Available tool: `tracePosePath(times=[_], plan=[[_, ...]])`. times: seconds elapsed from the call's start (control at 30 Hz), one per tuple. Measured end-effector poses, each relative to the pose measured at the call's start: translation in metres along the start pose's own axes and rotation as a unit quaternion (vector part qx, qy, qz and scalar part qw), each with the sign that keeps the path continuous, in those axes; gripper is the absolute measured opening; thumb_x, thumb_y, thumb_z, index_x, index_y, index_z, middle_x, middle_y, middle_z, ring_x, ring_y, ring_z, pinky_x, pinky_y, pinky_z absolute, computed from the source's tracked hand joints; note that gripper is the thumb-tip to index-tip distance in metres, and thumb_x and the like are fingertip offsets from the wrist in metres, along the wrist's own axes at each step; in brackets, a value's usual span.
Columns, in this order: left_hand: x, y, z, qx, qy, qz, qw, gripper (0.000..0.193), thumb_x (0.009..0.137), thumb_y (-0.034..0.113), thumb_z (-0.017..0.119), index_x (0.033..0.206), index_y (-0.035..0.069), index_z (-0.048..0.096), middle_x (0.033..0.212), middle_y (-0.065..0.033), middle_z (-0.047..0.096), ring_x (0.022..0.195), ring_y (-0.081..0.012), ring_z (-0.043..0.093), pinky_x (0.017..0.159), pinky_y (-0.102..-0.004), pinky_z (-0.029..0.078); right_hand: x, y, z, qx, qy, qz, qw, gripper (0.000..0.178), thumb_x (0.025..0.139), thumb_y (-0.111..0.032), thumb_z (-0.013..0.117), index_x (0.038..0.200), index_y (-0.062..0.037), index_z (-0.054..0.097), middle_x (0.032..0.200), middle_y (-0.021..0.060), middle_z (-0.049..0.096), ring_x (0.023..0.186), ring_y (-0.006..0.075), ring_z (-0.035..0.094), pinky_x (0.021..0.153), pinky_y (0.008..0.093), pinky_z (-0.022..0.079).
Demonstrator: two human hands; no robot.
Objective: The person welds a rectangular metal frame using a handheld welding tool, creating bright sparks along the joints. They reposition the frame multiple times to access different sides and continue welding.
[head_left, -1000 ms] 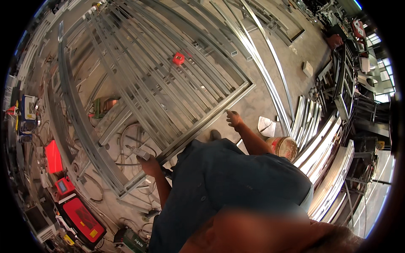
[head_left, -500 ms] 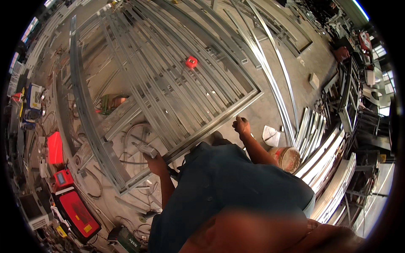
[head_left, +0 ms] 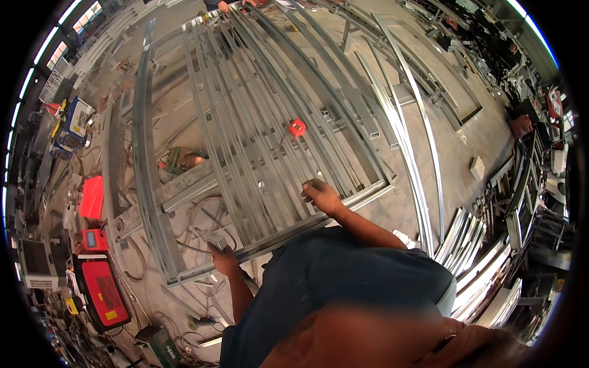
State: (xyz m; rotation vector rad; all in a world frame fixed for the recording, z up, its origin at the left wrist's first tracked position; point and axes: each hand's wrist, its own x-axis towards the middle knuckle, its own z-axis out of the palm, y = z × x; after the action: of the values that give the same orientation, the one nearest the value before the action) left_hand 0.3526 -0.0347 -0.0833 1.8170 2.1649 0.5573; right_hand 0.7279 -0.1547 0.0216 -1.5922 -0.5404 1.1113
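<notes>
A large metal frame (head_left: 142, 153) of grey tubes, with several long bars inside it, lies in front of me. Beside the frame's near edge, my left hand (head_left: 224, 260) is closed around a short grey metal piece (head_left: 213, 238); its exact kind is unclear. My right hand (head_left: 321, 196) hovers over the near ends of the bars, its fingers curled together. Whether anything small sits in those fingers is hidden. Farther up, a red tape measure (head_left: 297, 127) rests on the bars, apart from both hands.
At the far end, another person's hands (head_left: 224, 6) are at the frame. Loose metal strips (head_left: 423, 159) lie on the right. On the left stand a red machine (head_left: 105, 291), a red box with a display (head_left: 94, 240) and a blue machine (head_left: 75, 130). Cables (head_left: 138, 260) trail across the floor.
My right hand has moved left and forward, from outside the frame's near edge to above the bars. My left hand still holds the metal piece. The far person's hands have come into view.
</notes>
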Motion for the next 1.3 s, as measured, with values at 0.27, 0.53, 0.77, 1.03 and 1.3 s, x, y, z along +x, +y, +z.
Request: tracePosePath(times=[0.27, 0.53, 0.77, 1.03, 1.3], plan=[[-0.002, -0.003, 0.013, 0.023, 0.061, 0.032, 0.997, 0.066, 0.083, 0.019, 0.065, 0.145, 0.005, 0.046, 0.118, -0.0256, 0.067, 0.1, -0.0447, 0.067, 0.083, -0.0511, 0.054, 0.022, -0.005, -0.008, -0.033, -0.13, -0.042, 0.99, 0.036, 0.098, -0.032, 0.064, 0.117, -0.0016, 0.061, 0.096, 0.0065, 0.068, 0.085, 0.0144, 0.065, 0.073, 0.0294, 0.052], [-0.006, 0.003, 0.013, 0.069, 0.045, -0.039, 0.996, 0.076, 0.083, 0.02, 0.063, 0.152, 0.011, 0.032, 0.128, -0.0245, 0.062, 0.106, -0.0454, 0.064, 0.084, -0.0556, 0.053, 0.012, 0.001, -0.034, -0.093, -0.173, 0.03, 0.98, 0.039, 0.097, -0.031, 0.063, 0.119, 0.0016, 0.061, 0.098, 0.0083, 0.068, 0.086, 0.0167, 0.066, 0.078, 0.032, 0.054], [-0.009, -0.002, 0.027, 0.064, 0.052, -0.036, 0.996, 0.075, 0.083, 0.02, 0.062, 0.152, 0.014, 0.033, 0.126, -0.0249, 0.063, 0.104, -0.0454, 0.065, 0.082, -0.0559, 0.053, 0.02, 0.02, -0.054, -0.096, -0.16, 0.0, 0.983, 0.039, 0.096, -0.034, 0.064, 0.114, 0.0008, 0.064, 0.095, 0.0113, 0.07, 0.081, 0.0176, 0.068, 0.076, 0.0332, 0.054], [0.005, 0.017, -0.004, 0.051, 0.005, -0.119, 0.992, 0.074, 0.083, 0.02, 0.06, 0.153, 0.016, 0.034, 0.123, -0.0194, 0.063, 0.107, -0.0407, 0.064, 0.085, -0.0518, 0.054, 0.023, 0.012, -0.039, -0.128, -0.212, 0.051, 0.967, 0.037, 0.098, -0.028, 0.061, 0.122, 0.0003, 0.06, 0.101, 0.0093, 0.07, 0.086, 0.0162, 0.066, 0.072, 0.03, 0.05], [-0.007, 0.023, -0.004, 0.03, 0.013, -0.13, 0.991, 0.069, 0.083, 0.021, 0.065, 0.147, 0.015, 0.04, 0.117, -0.0187, 0.065, 0.101, -0.0407, 0.066, 0.083, -0.0518, 0.055, 0.02, 0.017, -0.028, -0.198, -0.295, 0.027, 0.934, 0.04, 0.099, -0.03, 0.06, 0.122, 0.0024, 0.06, 0.099, 0.0107, 0.07, 0.087, 0.0183, 0.068, 0.075, 0.031, 0.053]])
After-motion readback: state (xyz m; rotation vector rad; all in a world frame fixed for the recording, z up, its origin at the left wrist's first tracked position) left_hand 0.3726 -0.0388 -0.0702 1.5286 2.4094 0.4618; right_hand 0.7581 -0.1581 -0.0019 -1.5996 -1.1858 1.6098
